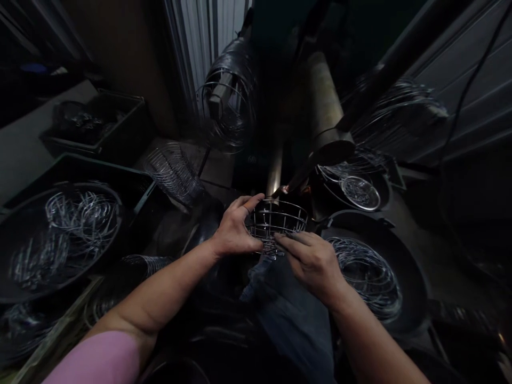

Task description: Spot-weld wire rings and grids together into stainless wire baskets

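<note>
A small round wire basket is held up in front of me, below the metal electrode arms of a machine. My left hand grips its left side, the thumb low and the fingers along the upper rim. My right hand has its fingers pressed together at the basket's near lower edge, where short wires show. Whatever lies between those right fingertips is too small to name. Behind the basket's far rim stands a brass-coloured rod, and a dark arm with a coppery tip comes close to that rim.
A black tub with wire rings stands at the right, another with bent wire pieces at the left. A thick machine cylinder juts out ahead. Stacked wire rings and a wire coil stand beyond my left hand.
</note>
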`<state>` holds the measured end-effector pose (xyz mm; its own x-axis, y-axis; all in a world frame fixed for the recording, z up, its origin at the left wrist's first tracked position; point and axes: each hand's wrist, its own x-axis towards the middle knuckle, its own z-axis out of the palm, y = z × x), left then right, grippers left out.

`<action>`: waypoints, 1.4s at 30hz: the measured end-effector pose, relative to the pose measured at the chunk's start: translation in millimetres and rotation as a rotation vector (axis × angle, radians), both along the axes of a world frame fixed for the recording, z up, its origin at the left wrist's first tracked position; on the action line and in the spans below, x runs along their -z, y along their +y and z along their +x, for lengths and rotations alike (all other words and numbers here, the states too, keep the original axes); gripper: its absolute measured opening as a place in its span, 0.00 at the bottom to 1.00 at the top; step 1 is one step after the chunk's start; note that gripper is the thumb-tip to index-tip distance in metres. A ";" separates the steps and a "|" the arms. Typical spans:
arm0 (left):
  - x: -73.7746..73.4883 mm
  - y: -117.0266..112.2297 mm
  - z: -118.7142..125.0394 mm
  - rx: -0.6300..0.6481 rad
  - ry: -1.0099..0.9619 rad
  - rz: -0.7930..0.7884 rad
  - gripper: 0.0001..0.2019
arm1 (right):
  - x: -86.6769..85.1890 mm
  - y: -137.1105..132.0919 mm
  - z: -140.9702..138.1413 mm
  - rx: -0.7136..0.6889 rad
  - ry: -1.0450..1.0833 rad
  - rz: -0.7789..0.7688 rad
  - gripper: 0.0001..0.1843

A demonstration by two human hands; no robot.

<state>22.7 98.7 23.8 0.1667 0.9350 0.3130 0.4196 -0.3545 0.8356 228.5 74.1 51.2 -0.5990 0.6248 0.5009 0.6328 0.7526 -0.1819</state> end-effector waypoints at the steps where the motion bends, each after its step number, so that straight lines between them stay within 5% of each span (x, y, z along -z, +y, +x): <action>1: 0.0 3.2 0.7 -0.003 -0.002 -0.001 0.46 | -0.6 3.1 0.5 -0.004 0.009 0.011 0.14; 11: -4.6 39.9 5.6 -0.030 -0.077 -0.046 0.46 | -11.3 44.4 3.3 0.006 0.005 0.010 0.12; 18: -0.5 45.1 5.5 -0.010 -0.198 -0.109 0.46 | -11.3 50.1 1.9 -0.005 0.088 -0.008 0.11; 27: -1.9 67.3 8.0 -0.078 -0.134 -0.106 0.48 | -8.8 73.2 0.1 0.040 0.180 -0.110 0.09; 33: -0.2 77.4 10.6 -0.073 -0.195 -0.138 0.47 | -12.1 51.5 6.3 0.159 0.463 -0.200 0.16; 38: -2.0 93.3 5.8 -0.108 -0.164 -0.156 0.51 | 0.5 26.5 9.2 0.242 0.675 -0.483 0.12; 42: 24.4 89.8 -0.5 -0.013 -0.329 -0.123 0.63 | 9.5 12.2 10.2 0.255 0.664 -0.660 0.08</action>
<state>22.1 188.5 -0.6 0.0637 0.9704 0.2330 0.1246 -0.2394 0.9629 238.7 86.4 41.7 -0.1277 0.9734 0.1901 0.3789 0.2250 -0.8977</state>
